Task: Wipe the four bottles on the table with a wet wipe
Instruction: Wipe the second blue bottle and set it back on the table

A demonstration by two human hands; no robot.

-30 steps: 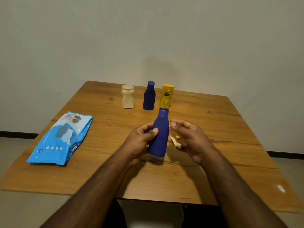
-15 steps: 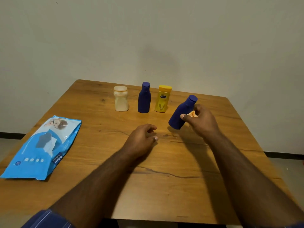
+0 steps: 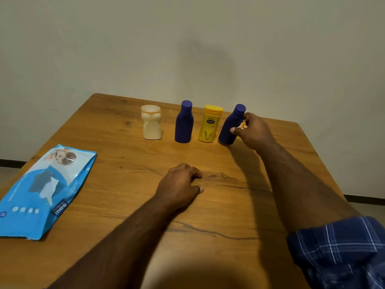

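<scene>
Along the far side of the wooden table [image 3: 229, 205] stands a row of bottles: a cream jar-shaped bottle [image 3: 151, 125], a dark blue bottle [image 3: 184, 122], a yellow bottle [image 3: 210, 124], and a second dark blue bottle [image 3: 230, 126] at the right end, tilted slightly with its base on the table. My right hand [image 3: 253, 132] grips this tilted bottle from the right and also holds a crumpled wet wipe [image 3: 243, 125] in its fingers. My left hand [image 3: 180, 185] rests on the table in the middle, fingers loosely curled, holding nothing.
A blue pack of wet wipes [image 3: 43, 190] lies flat near the table's left edge. A plain wall rises behind the table. The floor shows past the left and right edges.
My right hand has carried the blue bottle from the middle of the table to the right end of the row and lowered it. My left hand let go and rests on the table.
</scene>
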